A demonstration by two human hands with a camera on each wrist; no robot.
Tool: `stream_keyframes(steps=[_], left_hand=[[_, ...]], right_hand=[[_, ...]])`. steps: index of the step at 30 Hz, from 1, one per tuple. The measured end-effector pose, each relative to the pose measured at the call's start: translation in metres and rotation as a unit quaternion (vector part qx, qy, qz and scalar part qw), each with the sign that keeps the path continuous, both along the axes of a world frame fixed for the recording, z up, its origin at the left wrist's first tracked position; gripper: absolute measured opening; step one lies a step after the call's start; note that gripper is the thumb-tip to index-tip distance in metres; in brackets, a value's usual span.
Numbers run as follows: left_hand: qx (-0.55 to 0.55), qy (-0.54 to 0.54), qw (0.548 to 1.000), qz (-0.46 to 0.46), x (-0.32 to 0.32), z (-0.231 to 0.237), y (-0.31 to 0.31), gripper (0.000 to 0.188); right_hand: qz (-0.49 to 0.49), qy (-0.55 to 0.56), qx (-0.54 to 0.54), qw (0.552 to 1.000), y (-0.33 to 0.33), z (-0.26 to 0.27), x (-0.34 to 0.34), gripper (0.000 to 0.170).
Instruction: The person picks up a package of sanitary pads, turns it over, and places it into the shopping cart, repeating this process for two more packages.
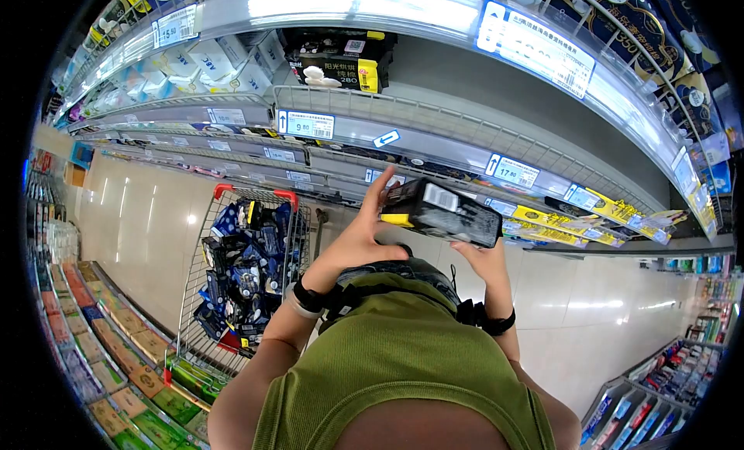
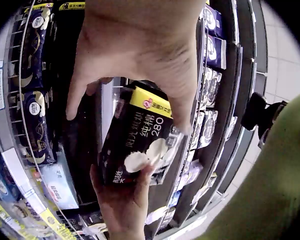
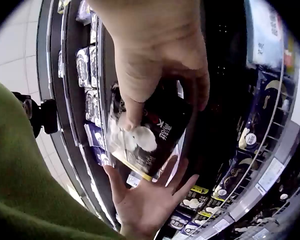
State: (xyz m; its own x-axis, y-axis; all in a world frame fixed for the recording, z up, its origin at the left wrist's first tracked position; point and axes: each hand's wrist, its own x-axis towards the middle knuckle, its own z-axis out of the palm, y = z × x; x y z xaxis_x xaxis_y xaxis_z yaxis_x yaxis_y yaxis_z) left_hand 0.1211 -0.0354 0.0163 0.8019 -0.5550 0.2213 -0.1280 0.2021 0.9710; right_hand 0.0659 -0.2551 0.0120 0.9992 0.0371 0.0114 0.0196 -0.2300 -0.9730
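A black pack of sanitary pads [image 1: 457, 212] with a yellow end strip and white cotton pictures is held tilted in front of the shelves. My right hand [image 1: 487, 260] grips one end of it, thumb across the printed face in the right wrist view. Beside the yellow end, my left hand [image 1: 356, 241] has its fingers spread and the thumb apart. In the left wrist view the left hand [image 2: 137, 55] arches over the pack [image 2: 140, 135], and the right hand [image 2: 122, 207] holds it from below.
A wire shopping cart [image 1: 183, 318] heaped with dark packs [image 1: 252, 256] stands at the left. A similar black-and-yellow pack [image 1: 333, 66] sits on the shelf ahead, behind a wire rail. Price tags [image 1: 306, 125] line the shelf edges. Boxed goods [image 1: 124, 334] fill a low display at lower left.
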Motion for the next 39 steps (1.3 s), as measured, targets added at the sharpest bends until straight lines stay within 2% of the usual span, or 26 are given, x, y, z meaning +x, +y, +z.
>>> stream_keyframes(steps=[1,3,5,6,11,13,20,22,23,24,26,27,28,29,30,31,32,33,34,35,36,39], left_hand=[[0.048,-0.083,0.995,0.024,0.0,0.007,-0.002,0.097],[0.011,-0.064,0.997,0.05,-0.004,0.008,-0.003,0.09],[0.051,0.067,0.996,0.03,-0.005,0.002,0.0,0.069],[0.028,0.047,0.997,0.045,-0.006,0.006,-0.002,0.056],[0.016,0.053,0.998,0.032,-0.007,0.003,-0.002,0.056],[0.014,0.059,0.998,0.03,-0.007,0.002,-0.002,0.057],[0.001,0.052,0.998,0.023,-0.005,0.002,-0.002,0.057],[0.004,0.036,0.999,0.021,-0.006,-0.005,0.0,0.058],[-0.013,0.083,0.996,0.025,-0.007,-0.016,0.004,0.06],[-0.03,0.13,0.991,0.028,-0.009,-0.022,0.006,0.062],[-0.127,0.265,0.956,0.023,-0.014,-0.006,0.009,0.067],[-0.175,0.314,0.933,0.01,-0.014,-0.004,0.011,0.068],[-0.163,0.28,0.945,-0.033,-0.009,-0.012,0.01,0.066],[-0.163,0.28,0.946,-0.033,-0.009,-0.015,0.011,0.066],[-0.11,0.303,0.944,-0.073,-0.009,-0.011,0.01,0.063],[-0.057,0.324,0.938,-0.111,-0.008,-0.001,0.008,0.06],[-0.057,0.347,0.924,-0.149,-0.008,0.011,0.003,0.053],[-0.057,0.346,0.925,-0.147,-0.008,0.009,-0.001,0.053],[-0.027,0.325,0.935,-0.14,-0.01,0.004,-0.004,0.049],[0.003,0.303,0.944,-0.133,-0.01,0.001,-0.006,0.046],[0.067,0.285,0.951,-0.101,-0.01,0.009,-0.006,0.041],[0.078,0.234,0.964,-0.097,-0.003,-0.012,-0.007,0.041]], right_hand=[[0.0,0.0,0.001,1.0,0.003,0.007,0.002,0.056],[0.015,-0.066,-0.035,0.997,0.009,0.023,0.006,0.059],[0.039,-0.064,-0.026,0.997,0.007,0.022,0.008,0.06],[0.051,-0.06,-0.009,0.997,0.007,0.021,0.009,0.06],[0.077,-0.071,0.033,0.994,0.009,0.02,0.009,0.06],[0.059,-0.024,0.058,0.996,0.011,0.023,0.008,0.063],[0.064,-0.044,0.065,0.995,0.01,0.023,0.007,0.062],[0.068,-0.065,-0.011,0.995,0.008,0.023,0.006,0.062],[0.069,-0.065,-0.011,0.995,0.004,0.02,0.004,0.062],[0.12,-0.069,0.045,0.989,-0.002,0.015,0.0,0.063],[0.249,-0.084,0.172,0.949,-0.016,-0.01,0.0,0.066],[0.249,-0.085,0.172,0.949,-0.011,-0.004,0.003,0.066],[0.229,-0.061,0.187,0.953,0.0,0.008,0.007,0.068],[0.21,-0.036,0.201,0.956,0.01,0.017,0.011,0.071],[0.17,-0.05,0.126,0.976,0.019,0.021,0.014,0.079],[0.171,-0.051,0.126,0.976,0.024,0.023,0.016,0.079],[0.18,-0.052,0.104,0.977,0.027,0.024,0.018,0.082],[0.188,-0.053,0.082,0.977,0.03,0.025,0.019,0.085],[0.198,-0.041,0.139,0.969,0.033,0.026,0.02,0.082],[0.199,-0.041,0.139,0.969,0.031,0.024,0.02,0.082],[0.21,-0.027,0.145,0.967,0.026,0.022,0.02,0.08],[0.198,-0.025,0.119,0.973,0.019,0.015,0.02,0.073]])
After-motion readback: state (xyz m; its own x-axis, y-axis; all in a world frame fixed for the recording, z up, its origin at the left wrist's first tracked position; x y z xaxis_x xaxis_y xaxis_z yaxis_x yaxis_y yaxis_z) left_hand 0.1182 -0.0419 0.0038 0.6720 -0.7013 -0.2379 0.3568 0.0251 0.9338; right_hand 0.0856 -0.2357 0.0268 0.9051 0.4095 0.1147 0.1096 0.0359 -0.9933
